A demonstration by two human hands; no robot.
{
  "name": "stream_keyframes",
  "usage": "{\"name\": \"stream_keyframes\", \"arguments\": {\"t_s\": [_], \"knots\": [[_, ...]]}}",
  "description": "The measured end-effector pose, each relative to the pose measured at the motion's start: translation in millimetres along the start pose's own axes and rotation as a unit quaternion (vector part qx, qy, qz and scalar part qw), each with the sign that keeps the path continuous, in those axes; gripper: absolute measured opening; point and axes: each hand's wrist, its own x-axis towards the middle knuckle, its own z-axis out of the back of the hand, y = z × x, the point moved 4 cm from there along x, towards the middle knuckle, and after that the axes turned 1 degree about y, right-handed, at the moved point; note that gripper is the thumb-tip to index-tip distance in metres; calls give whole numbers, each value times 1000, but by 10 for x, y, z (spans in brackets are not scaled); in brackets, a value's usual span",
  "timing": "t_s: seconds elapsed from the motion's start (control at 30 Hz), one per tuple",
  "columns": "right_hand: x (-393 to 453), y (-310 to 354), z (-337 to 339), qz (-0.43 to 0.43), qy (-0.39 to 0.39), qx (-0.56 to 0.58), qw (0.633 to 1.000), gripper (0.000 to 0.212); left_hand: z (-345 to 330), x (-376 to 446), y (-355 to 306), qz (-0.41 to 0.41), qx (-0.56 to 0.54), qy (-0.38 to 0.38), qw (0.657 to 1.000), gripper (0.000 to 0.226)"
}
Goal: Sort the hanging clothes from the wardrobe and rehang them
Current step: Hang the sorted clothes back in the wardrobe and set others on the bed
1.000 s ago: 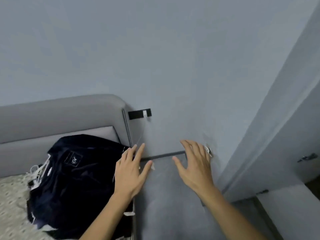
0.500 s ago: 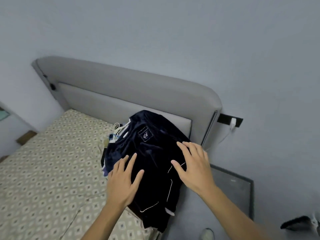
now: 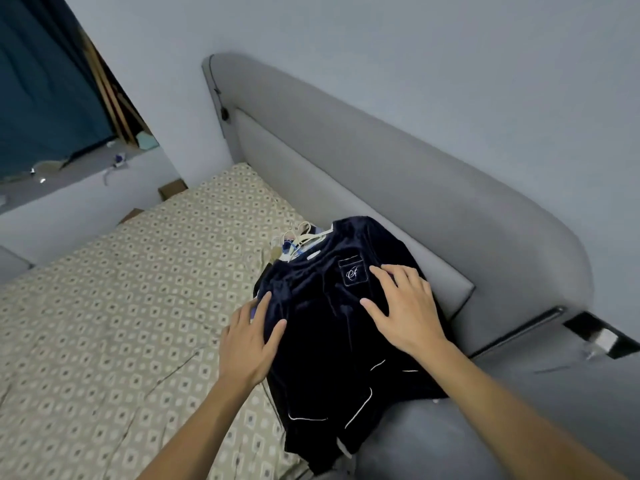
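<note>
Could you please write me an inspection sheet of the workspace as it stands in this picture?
Surface: bed with a patterned beige sheet, against a grey padded headboard.
Job's things: dark navy garment with white piping, topmost on a pile of clothes at the head of the bed; pale hangers stick out behind it.
Clutter: small items on the window ledge, too small to identify.
Grips: left hand rests on the garment's left edge, fingers spread; right hand lies flat on it, beside the chest pocket.
Cables: thin dark cable down the headboard's edge.
Surroundings: pale wall, blue curtain.
</note>
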Motion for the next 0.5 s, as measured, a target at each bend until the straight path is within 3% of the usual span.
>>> {"name": "stream_keyframes", "arguments": {"t_s": [0.5], "knots": [[2423,-490,-1450,31,121,-94,988,67,-1239,2232,726,85,-21,69,994,71]]}}
